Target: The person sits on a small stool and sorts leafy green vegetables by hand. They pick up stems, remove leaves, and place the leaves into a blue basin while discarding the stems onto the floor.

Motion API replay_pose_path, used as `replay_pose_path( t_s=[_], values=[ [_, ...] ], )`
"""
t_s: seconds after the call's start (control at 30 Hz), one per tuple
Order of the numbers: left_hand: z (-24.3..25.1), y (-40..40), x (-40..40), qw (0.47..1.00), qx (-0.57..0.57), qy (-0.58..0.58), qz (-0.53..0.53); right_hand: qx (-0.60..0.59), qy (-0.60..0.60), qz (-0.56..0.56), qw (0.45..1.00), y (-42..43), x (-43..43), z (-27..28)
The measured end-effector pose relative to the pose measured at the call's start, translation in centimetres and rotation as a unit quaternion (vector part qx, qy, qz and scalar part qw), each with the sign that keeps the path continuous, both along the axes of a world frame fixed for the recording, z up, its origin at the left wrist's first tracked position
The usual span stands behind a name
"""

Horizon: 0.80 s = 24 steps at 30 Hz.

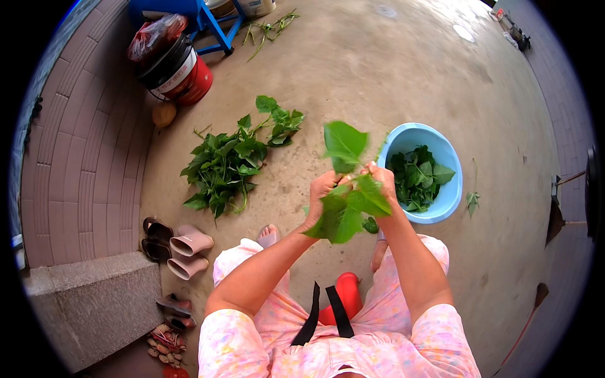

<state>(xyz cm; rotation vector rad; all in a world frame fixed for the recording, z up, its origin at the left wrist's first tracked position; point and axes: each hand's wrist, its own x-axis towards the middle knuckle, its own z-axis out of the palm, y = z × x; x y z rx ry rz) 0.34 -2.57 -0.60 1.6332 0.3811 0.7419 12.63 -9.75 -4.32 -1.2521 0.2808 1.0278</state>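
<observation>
Both my hands hold a leafy green vine in front of me, above the floor between my feet. My left hand (327,191) is closed on its stems, and broad leaves (345,141) stand up beyond the fingers. Close by on the right, my right hand (382,182) pinches the same vine near the rim of a light blue plastic basin (453,146). More leaves (361,208) hang over my wrists, slightly blurred. Picked leaves (420,177) lie inside the basin. On the floor to the left is a pile of leafy vines (227,165).
At the upper left stand a red bucket (196,80) with a bag on top and a blue stool (215,30). An orange-brown gourd (164,115) lies by the wall. Pink boots (191,241) are beside a stone step (94,302). A loose sprig (472,201) lies right of the basin.
</observation>
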Motion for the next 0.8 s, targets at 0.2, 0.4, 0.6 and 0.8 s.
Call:
replay_pose_path(
  t_s=[0.2, 0.4, 0.6, 0.8],
  values=[
    [1.8, 2.8, 0.0, 0.986, -0.165, 0.020, 0.021, 0.059, -0.036, -0.087, 0.994, -0.1, 0.6, 0.8],
    [1.6, 3.4, -0.3, 0.911, -0.388, 0.130, -0.042, 0.082, -0.046, 0.048, 0.994, -0.8, 1.3, 2.3],
    [3.6, 5.6, -2.1, 0.925, -0.315, 0.198, -0.077, 0.016, -0.143, 0.078, 0.986, -1.1, 1.5, 3.1],
    [4.0, 4.3, -1.8, 0.909, -0.136, 0.295, -0.259, -0.110, -0.313, 0.078, 0.940, -0.7, 1.0, 2.1]
  ],
)
